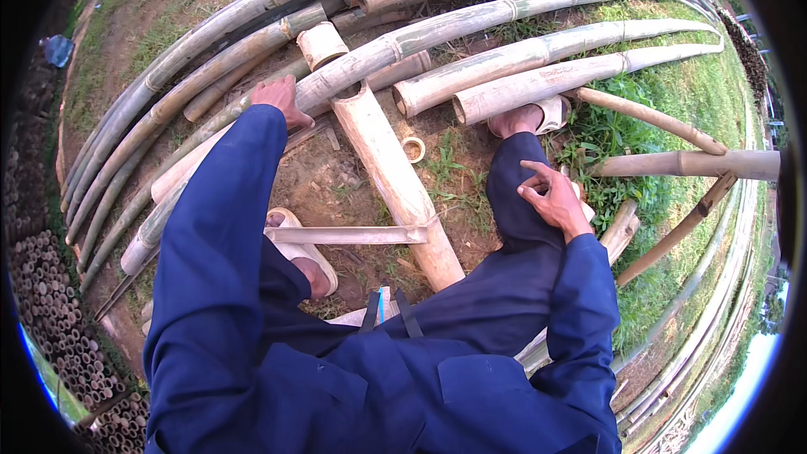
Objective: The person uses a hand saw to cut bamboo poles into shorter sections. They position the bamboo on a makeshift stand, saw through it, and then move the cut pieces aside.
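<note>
My left hand [284, 102] lies over a long bamboo pole [361, 60], thumb on the near side and fingers on the far side. The pole runs from lower left to upper right and crosses the notched far end of a thick, peeled bamboo post [382, 164]. A thin split-bamboo strip [345, 235] reaches sideways from that post to my left foot. My right hand [556, 197] is over my right knee, holding nothing, its fingers bent but apart. On the ground beside the post lies a small bamboo ring [413, 150].
Several bamboo poles [227, 25] lie stacked along the far left. Two cut poles [538, 55] point right, by my right foot. A pole frame [681, 165] stands at the right over grass. Many cut bamboo ends [63, 328] are piled at the left rim.
</note>
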`<action>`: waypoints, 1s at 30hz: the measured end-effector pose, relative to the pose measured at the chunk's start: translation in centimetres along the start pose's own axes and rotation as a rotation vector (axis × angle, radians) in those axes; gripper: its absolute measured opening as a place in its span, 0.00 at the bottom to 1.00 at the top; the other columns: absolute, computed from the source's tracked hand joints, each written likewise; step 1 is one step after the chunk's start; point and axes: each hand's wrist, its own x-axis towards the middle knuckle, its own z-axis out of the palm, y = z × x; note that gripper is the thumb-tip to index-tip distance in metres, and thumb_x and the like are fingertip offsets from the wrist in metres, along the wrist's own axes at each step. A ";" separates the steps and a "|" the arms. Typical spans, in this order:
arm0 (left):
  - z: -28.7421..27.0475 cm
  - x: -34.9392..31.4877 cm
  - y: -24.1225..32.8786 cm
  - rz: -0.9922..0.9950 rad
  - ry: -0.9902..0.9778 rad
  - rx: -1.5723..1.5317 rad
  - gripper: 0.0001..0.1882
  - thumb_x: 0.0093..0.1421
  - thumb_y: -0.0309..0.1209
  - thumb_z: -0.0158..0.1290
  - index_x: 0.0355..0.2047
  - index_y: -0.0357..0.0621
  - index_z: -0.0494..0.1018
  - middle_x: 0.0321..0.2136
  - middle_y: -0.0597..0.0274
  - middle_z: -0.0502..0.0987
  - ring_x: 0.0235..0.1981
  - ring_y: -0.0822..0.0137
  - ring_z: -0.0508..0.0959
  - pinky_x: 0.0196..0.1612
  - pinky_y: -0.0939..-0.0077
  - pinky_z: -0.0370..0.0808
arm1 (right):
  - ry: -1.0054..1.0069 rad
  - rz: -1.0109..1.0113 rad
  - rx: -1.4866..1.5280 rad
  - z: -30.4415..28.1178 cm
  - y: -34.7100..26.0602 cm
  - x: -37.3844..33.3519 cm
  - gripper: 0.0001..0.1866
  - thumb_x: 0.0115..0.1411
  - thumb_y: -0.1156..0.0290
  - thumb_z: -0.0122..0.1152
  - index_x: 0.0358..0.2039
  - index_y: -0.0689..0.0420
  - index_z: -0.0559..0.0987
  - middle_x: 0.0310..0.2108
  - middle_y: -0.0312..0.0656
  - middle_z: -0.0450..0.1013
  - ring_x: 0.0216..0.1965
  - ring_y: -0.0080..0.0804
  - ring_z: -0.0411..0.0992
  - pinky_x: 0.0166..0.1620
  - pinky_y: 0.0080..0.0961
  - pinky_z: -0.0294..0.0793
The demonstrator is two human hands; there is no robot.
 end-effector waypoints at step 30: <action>-6.1 14.1 17.8 0.227 0.017 -0.160 0.35 0.45 0.46 0.68 0.48 0.37 0.72 0.42 0.46 0.83 0.48 0.50 0.82 0.65 0.48 0.64 | 0.168 0.005 0.030 -1.0 2.1 -1.8 0.28 0.54 0.67 0.73 0.57 0.55 0.80 0.35 0.47 0.82 0.37 0.41 0.82 0.45 0.35 0.79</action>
